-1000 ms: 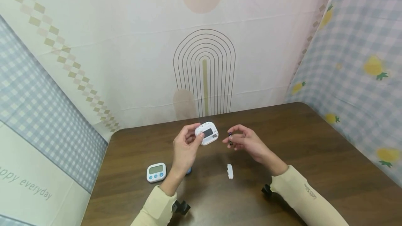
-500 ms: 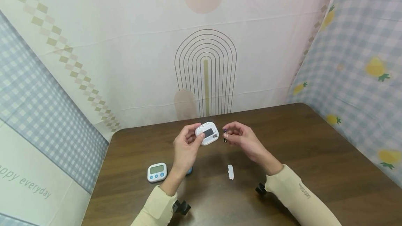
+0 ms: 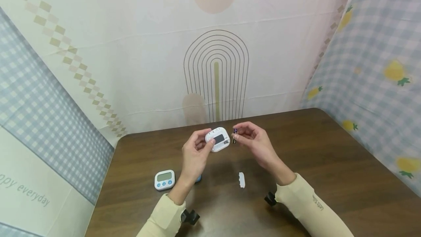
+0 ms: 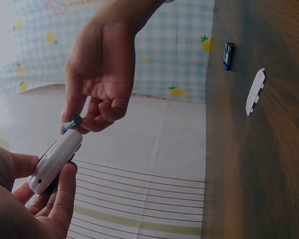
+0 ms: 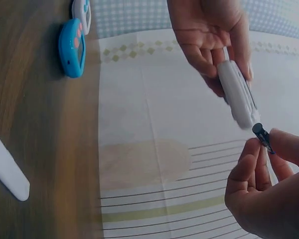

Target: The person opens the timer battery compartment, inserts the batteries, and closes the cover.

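Observation:
My left hand [image 3: 196, 153] holds a white digital timer [image 3: 221, 147] above the table, thumb on its back. The back faces the head camera, with a dark rectangle and an uncovered battery slot along the lower edge. Just right of it, my right hand [image 3: 258, 143] pinches a small dark battery [image 3: 234, 140] between thumb and fingertips. In the right wrist view the battery [image 5: 262, 137] is close to the timer's end [image 5: 236, 94]; whether they touch I cannot tell. A white battery cover [image 3: 241, 180] lies on the table below the hands.
Another white timer [image 3: 164, 180] with blue buttons lies screen up at the left. A blue timer [image 5: 70, 49] is mostly hidden behind my left forearm in the head view. A second battery [image 4: 228, 56] lies on the brown table [image 3: 223, 211] near the cover.
My right hand has moved left with the battery, up close to the timer, and the battery has risen slightly. My left hand and its timer have stayed nearly still.

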The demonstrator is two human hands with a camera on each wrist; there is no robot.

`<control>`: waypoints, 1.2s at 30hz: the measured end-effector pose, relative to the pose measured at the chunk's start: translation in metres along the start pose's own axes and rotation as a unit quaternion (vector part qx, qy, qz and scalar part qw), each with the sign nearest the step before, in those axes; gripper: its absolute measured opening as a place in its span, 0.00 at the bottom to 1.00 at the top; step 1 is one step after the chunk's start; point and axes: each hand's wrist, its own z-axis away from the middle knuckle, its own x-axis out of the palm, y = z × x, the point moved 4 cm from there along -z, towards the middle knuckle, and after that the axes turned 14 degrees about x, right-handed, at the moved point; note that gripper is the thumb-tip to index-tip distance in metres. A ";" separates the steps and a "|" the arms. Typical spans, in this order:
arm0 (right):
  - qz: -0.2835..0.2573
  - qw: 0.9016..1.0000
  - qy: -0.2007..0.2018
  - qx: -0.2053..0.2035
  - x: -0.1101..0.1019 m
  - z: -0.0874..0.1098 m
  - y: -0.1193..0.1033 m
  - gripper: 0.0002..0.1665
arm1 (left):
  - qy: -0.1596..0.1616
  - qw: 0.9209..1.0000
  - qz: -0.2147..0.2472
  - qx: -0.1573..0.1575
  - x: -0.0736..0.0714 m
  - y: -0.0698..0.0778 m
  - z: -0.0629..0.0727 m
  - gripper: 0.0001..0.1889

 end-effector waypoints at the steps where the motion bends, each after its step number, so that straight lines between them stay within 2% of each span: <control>1: 0.004 1.000 0.003 -0.004 0.001 0.001 -0.001 0.20 | -0.002 1.000 0.000 -0.001 0.000 0.000 0.000 0.17; 13: 0.039 0.995 0.032 -0.081 0.012 0.016 -0.005 0.15 | -0.005 1.000 0.002 -0.006 0.002 0.000 0.004 0.17; 19: 0.070 0.985 0.049 -0.153 0.019 0.021 -0.007 0.12 | -0.010 1.000 -0.006 0.002 0.004 0.001 0.003 0.18; 22: 0.094 0.973 0.055 -0.201 0.022 0.024 -0.008 0.13 | -0.013 1.000 -0.011 0.006 0.004 0.001 0.002 0.17; 26: 0.126 0.954 0.059 -0.266 0.028 0.027 -0.011 0.15 | -0.016 1.000 -0.012 0.011 0.004 0.002 0.001 0.17; 29: 0.149 0.933 0.055 -0.322 0.031 0.029 -0.014 0.17 | -0.015 1.000 -0.008 0.011 0.004 0.002 0.001 0.17; 33: 0.185 0.900 0.046 -0.392 0.036 0.031 -0.016 0.19 | -0.018 1.000 -0.001 0.010 0.004 0.002 0.001 0.17; 36: 0.203 0.885 0.042 -0.418 0.038 0.033 -0.015 0.19 | -0.021 1.000 0.004 0.009 0.005 0.001 0.002 0.17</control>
